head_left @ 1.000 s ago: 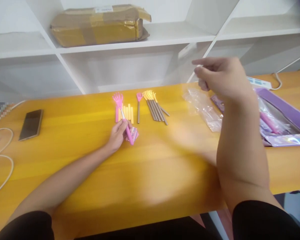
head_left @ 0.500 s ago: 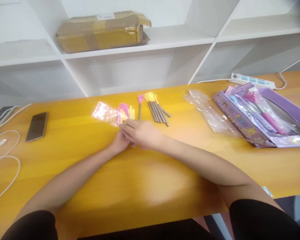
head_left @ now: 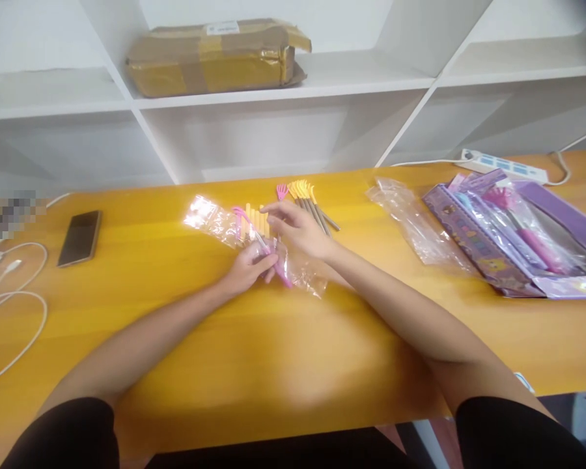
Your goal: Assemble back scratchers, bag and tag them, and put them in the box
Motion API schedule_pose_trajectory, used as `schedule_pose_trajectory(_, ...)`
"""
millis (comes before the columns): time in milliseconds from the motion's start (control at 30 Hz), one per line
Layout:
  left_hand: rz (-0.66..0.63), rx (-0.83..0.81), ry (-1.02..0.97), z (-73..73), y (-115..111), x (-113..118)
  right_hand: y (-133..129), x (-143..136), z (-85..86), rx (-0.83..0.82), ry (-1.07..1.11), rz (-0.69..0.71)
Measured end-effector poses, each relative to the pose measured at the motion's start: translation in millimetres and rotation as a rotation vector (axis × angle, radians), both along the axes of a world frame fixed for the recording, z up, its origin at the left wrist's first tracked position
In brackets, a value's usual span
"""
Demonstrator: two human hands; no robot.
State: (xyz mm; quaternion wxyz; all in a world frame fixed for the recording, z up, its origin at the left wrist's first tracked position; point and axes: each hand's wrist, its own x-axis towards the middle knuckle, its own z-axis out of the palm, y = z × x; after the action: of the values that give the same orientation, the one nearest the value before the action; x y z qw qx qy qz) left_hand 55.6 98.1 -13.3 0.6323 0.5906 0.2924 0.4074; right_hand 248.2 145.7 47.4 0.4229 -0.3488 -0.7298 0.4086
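My left hand (head_left: pixel 252 266) is closed around the pink handle of a back scratcher (head_left: pixel 282 268). Its thin metal shaft slants up to a blurred, curved pink head. A clear plastic bag (head_left: pixel 310 279) lies around the handle and spreads to the right. Just right of the shaft, my right hand (head_left: pixel 300 228) has its fingers apart and holds nothing I can see. Behind the hands lie several pale yellow sticks (head_left: pixel 251 215), a pink claw-headed rod (head_left: pixel 282 191), and several yellow claw-headed metal rods (head_left: pixel 301 190), partly covered by my right hand.
Another clear wrapper (head_left: pixel 208 218) lies left of the sticks. To the right are clear bags (head_left: pixel 410 225) and an open purple box (head_left: pixel 493 260) with wrapped scratchers. A phone (head_left: pixel 79 238) and white cables (head_left: pixel 39 312) lie left. A power strip (head_left: pixel 505 166) and white shelving with a taped carton (head_left: pixel 212 62) stand behind.
My hands were together over the pink scratcher; now the right hand has lifted away with fingers apart. The scratcher's shaft and handle and the bag around it now show. The view has shifted slightly.
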Motion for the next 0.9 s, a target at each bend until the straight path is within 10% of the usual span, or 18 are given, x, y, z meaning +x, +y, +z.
schedule_pose_trajectory(267,-0.105,-0.053,0.014,9.5,-6.3,1.8,-7.9,-4.4,5.5,-0.431,0.076,0.336)
schedule_pose_trajectory(600,0.216,-0.029,-0.119,31.1,-4.5,-12.9,-16.3,55.3,52.8,0.056,0.187,-0.206)
schedule_pose_trajectory(900,0.437,0.035,-0.059,10.6,-28.3,-50.3,-85.9,49.7,-40.9,0.646,-0.545,-0.254)
